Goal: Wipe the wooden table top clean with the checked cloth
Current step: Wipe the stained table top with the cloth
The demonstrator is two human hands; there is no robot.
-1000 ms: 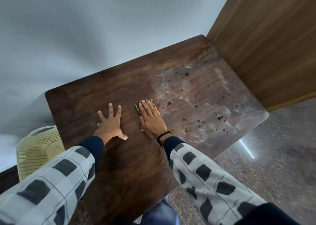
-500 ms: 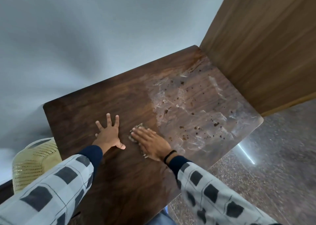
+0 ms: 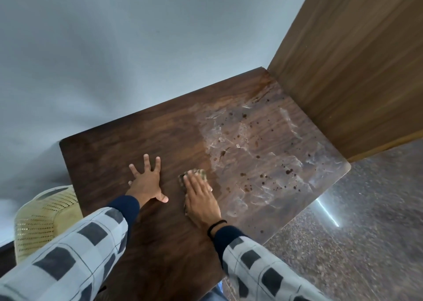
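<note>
Wooden table top (image 3: 114, 159), dark brown, seen from above and a bit tilted in the shot. The right half has a big whitish smeared patch (image 3: 263, 159), kinda streaky and shiny, with a bunch of little dark brown spots (image 3: 288, 170) scattered through it. The left half is just plain dark wood grain.

The checked cloth (image 3: 197, 173) sits on the table pretty much right at the edge of that smeared patch, on the near side of it. It's mostly hidden under the right hand (image 3: 201, 200), which lies flat on top with straight fingers close together, pressing down rather than gripping. You only see the cloth peeking out past the fingertips and a sliver along the hand's left side. There's a thin black band (image 3: 216, 225) on that wrist.

The left hand (image 3: 146, 181) is just beside it, on the bare dark wood, palm down with fingers spread wide and thumb pointing toward the other hand. It's holding nothing and isn't touching the cloth.

Both arms wear grey-white sleeves (image 3: 68, 255) with dark squares and navy cuffs.

Other stuff: a lighter wooden panel (image 3: 354, 72) stands up along the table's far right edge, a pale grey wall (image 3: 137, 49) is behind, a yellowish perforated plastic thing (image 3: 43, 223) sits off the left edge (can't tell if it's a chair or a basket), and a speckled stone floor (image 3: 377, 220) shows on the right.
</note>
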